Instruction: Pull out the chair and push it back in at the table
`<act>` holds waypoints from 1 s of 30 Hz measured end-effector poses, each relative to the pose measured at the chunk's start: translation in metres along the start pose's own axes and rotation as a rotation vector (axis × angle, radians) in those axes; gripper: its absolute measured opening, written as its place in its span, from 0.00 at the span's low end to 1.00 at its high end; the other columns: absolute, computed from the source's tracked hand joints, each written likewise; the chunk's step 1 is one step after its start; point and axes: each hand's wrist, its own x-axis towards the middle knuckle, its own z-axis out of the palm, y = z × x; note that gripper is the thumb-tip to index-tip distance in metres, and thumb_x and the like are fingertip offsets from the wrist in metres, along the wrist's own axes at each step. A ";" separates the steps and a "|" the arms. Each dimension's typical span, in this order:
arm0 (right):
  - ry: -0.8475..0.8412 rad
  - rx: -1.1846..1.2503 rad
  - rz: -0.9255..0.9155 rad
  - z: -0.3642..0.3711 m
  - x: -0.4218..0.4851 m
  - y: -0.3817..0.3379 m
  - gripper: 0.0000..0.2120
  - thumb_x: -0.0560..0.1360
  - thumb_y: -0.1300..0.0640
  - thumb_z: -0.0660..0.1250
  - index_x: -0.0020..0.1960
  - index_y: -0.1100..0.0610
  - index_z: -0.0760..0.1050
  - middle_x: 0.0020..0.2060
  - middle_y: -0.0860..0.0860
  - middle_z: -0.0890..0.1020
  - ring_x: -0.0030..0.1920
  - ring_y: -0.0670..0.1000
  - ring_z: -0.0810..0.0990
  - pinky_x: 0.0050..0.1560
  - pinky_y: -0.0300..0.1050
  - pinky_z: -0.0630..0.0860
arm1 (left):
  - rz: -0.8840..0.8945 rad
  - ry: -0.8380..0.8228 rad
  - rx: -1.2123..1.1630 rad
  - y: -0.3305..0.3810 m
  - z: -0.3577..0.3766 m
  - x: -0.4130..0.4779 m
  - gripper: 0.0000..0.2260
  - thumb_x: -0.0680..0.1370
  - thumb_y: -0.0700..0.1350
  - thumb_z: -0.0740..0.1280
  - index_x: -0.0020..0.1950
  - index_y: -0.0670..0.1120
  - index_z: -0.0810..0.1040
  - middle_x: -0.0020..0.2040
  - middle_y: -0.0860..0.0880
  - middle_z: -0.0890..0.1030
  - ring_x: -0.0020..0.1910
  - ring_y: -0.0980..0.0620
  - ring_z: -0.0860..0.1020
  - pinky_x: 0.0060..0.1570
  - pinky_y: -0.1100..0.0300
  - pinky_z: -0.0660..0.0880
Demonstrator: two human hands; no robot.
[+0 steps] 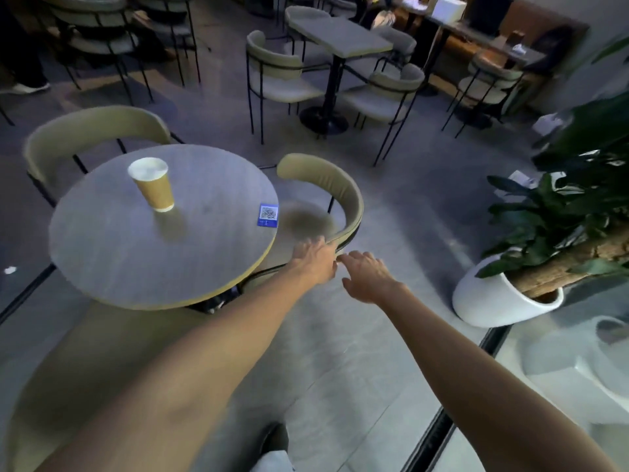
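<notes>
A beige chair [343, 192] with a curved padded back and black metal frame stands at the right side of the round grey table [136, 253], its seat partly under the tabletop. My left hand [315, 255] rests on the near end of the chair's back rail, fingers spread over it. My right hand [366, 277] hovers just right of it, fingers apart, with its fingertips at the rail's end; whether they touch it I cannot tell. Both arms are stretched forward.
A paper cup [153, 183] and a blue QR card [268, 215] sit on the table. A second beige chair [92, 131] stands behind the table. A white planter [493, 294] with a leafy plant stands right. More tables and chairs [340, 39] fill the back.
</notes>
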 end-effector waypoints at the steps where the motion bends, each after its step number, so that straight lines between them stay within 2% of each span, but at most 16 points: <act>1: 0.001 -0.001 -0.001 -0.007 0.012 0.016 0.22 0.78 0.53 0.64 0.71 0.51 0.67 0.66 0.55 0.73 0.66 0.60 0.70 0.64 0.57 0.69 | -0.002 -0.009 -0.011 0.009 -0.004 0.018 0.19 0.79 0.53 0.62 0.68 0.50 0.69 0.64 0.43 0.73 0.64 0.39 0.73 0.59 0.48 0.69; 4: -0.013 -0.009 -0.019 -0.025 0.052 0.063 0.23 0.77 0.52 0.66 0.71 0.51 0.67 0.65 0.56 0.73 0.66 0.60 0.71 0.64 0.57 0.69 | -0.022 -0.008 0.020 0.032 -0.014 0.075 0.16 0.80 0.51 0.61 0.68 0.51 0.70 0.65 0.43 0.73 0.64 0.39 0.73 0.59 0.48 0.68; 9: 0.023 -0.039 -0.092 -0.044 0.125 0.137 0.22 0.77 0.55 0.64 0.70 0.53 0.66 0.65 0.57 0.74 0.65 0.61 0.71 0.65 0.59 0.70 | -0.071 0.020 0.051 0.063 -0.019 0.163 0.14 0.81 0.51 0.61 0.67 0.51 0.71 0.65 0.44 0.74 0.63 0.41 0.74 0.59 0.48 0.69; 17: -0.026 -0.070 -0.295 -0.066 0.245 0.235 0.23 0.78 0.51 0.62 0.72 0.54 0.67 0.65 0.57 0.74 0.65 0.62 0.71 0.64 0.58 0.70 | -0.320 0.020 0.022 0.106 -0.018 0.286 0.17 0.80 0.53 0.62 0.67 0.50 0.72 0.64 0.45 0.76 0.63 0.41 0.76 0.59 0.47 0.71; 23: -0.078 -0.113 -0.457 -0.095 0.324 0.260 0.24 0.78 0.50 0.62 0.73 0.54 0.67 0.66 0.59 0.73 0.66 0.64 0.69 0.67 0.58 0.68 | -0.457 0.008 -0.010 0.094 -0.021 0.342 0.21 0.81 0.55 0.58 0.71 0.48 0.68 0.66 0.43 0.74 0.64 0.39 0.75 0.61 0.46 0.70; 30: -0.119 -0.166 -0.624 -0.104 0.428 0.246 0.23 0.77 0.52 0.63 0.72 0.49 0.67 0.65 0.57 0.74 0.66 0.61 0.70 0.62 0.55 0.70 | -0.625 0.047 -0.136 0.046 -0.021 0.409 0.21 0.81 0.52 0.60 0.73 0.47 0.67 0.67 0.42 0.73 0.66 0.39 0.73 0.62 0.46 0.70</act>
